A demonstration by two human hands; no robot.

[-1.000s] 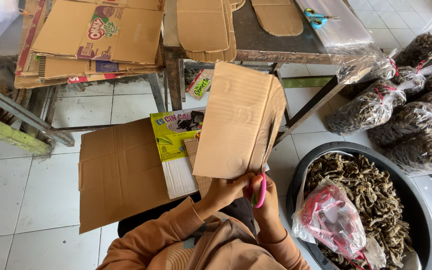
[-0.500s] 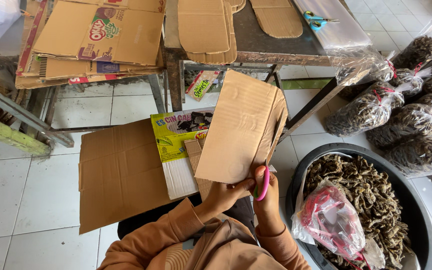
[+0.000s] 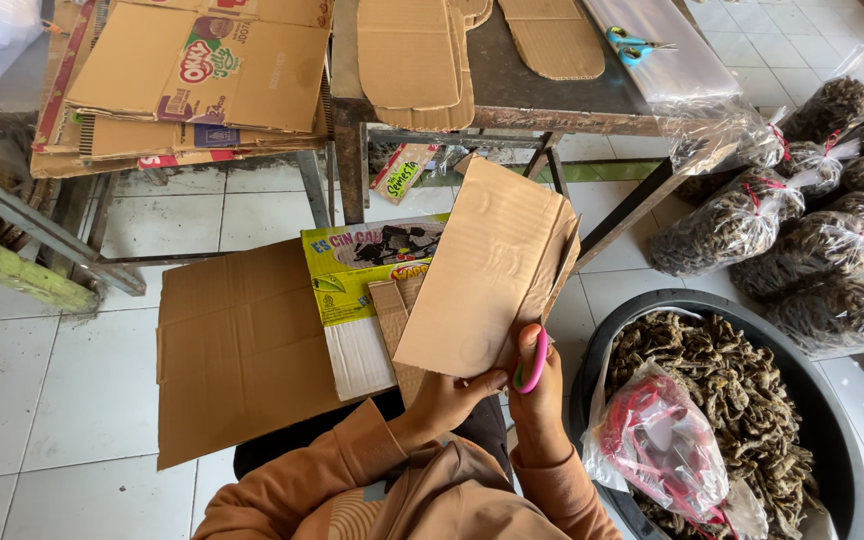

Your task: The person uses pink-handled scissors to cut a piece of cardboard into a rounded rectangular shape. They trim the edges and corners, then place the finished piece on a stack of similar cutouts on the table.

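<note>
My left hand (image 3: pixel 449 395) grips the lower edge of a brown cardboard piece (image 3: pixel 487 265), held up and tilted in front of me. My right hand (image 3: pixel 540 390) holds pink-handled scissors (image 3: pixel 531 362) at the bottom right edge of that cardboard; the blades are hidden behind it. Under the piece, a flattened brown box (image 3: pixel 242 345) with a yellow-green printed flap (image 3: pixel 352 265) lies on the tiled floor. My sleeves are orange-brown.
A black tub (image 3: pixel 832 420) of dark dried strips with a bag of pink ties (image 3: pixel 662 450) stands at my right. Several tied clear bags (image 3: pixel 812 240) lie beyond it. A metal table (image 3: pixel 512 95) ahead holds cut cardboard shapes and blue scissors (image 3: pixel 632 45). Flattened boxes (image 3: pixel 192 80) are stacked at left.
The cardboard piece has tilted and turned slightly clockwise in my hands. The scissors have shifted a little along its lower right edge.
</note>
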